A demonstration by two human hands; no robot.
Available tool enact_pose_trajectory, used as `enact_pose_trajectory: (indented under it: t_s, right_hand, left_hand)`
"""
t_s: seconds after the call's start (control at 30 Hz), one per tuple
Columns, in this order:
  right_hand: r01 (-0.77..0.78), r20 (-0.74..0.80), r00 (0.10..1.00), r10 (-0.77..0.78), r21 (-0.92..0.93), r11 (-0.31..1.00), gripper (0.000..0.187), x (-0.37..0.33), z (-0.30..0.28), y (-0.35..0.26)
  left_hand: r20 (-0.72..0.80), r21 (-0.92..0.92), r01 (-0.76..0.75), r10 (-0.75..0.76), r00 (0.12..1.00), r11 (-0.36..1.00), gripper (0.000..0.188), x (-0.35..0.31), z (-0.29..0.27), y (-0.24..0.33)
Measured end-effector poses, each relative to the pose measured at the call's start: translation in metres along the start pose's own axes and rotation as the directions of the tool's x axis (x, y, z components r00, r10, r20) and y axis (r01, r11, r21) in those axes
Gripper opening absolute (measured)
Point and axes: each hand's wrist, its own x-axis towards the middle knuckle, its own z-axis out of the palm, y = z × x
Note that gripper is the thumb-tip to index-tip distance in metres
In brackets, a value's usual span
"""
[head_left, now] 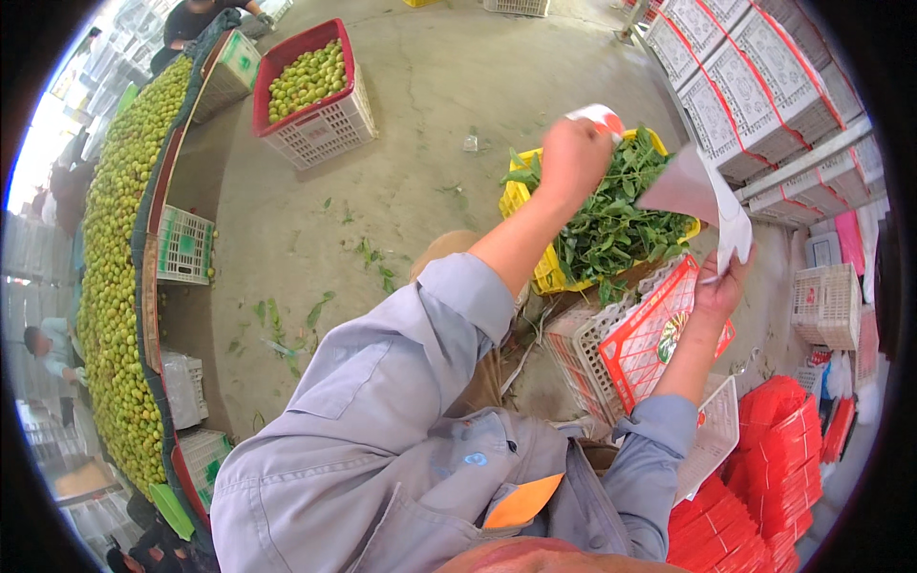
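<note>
My left hand is closed around a white piece with red-orange markings, partly hidden by the fingers. Lower on the right, my right hand pinches the end of a white paper-like strip. A thin greyish sheet hangs beside that strip, blurred at its edges. Both hands are above a yellow crate heaped with green leaves. Under my right wrist lies a red-and-white printed panel with a round emblem, leaning on a white plastic crate.
On the left runs a long sorting table with green fruit. A red-lined white crate of fruit stands on the floor. Stacked white cartons line the right, red bundled packaging below. Other people are at the left edge.
</note>
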Motion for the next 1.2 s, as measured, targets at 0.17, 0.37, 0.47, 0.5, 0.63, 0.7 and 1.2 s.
enact_pose_trajectory:
  t_s: [0.17,0.37,0.47,0.5,0.63,0.7,1.2]
  right_hand:
    - [-0.058,0.007,0.998,0.064,-0.339,0.939,0.078,-0.03,-0.001,0.05]
    - [-0.125,-0.006,0.987,0.16,-0.654,0.746,0.081,-0.079,-0.037,0.128]
    - [-0.191,-0.107,0.978,0.179,-0.806,0.56,0.08,-0.09,-0.063,0.151]
    - [-0.272,-0.188,0.96,0.209,-0.809,0.522,0.079,-0.093,-0.071,0.153]
    - [-0.498,-0.242,0.867,0.436,-0.449,0.742,0.071,-0.098,-0.073,0.149]
    - [-0.327,-0.105,0.943,0.314,-0.451,0.831,0.07,-0.092,-0.054,0.134]
    - [-0.111,-0.218,0.974,-0.056,-0.684,0.721,0.047,-0.054,0.008,0.09]
  left_hand:
    - [-0.483,0.009,-0.379,0.336,0.809,0.925,0.024,0.018,-0.01,0.001]
    - [-0.338,-0.389,-0.373,0.246,0.909,0.842,0.02,0.002,0.023,0.025]
    - [-0.247,-0.419,-0.284,0.193,0.95,0.862,0.026,0.001,0.031,0.027]
    - [-0.121,-0.409,-0.141,0.1,0.988,0.902,0.027,0.0,0.033,0.029]
    - [0.201,-0.478,0.165,-0.075,0.977,0.863,0.03,-0.011,0.044,0.032]
    - [0.151,-0.37,0.026,0.032,0.988,0.929,0.024,-0.014,0.05,0.032]
    - [0.273,-0.349,-0.056,0.159,0.949,0.935,0.052,-0.022,0.05,0.05]
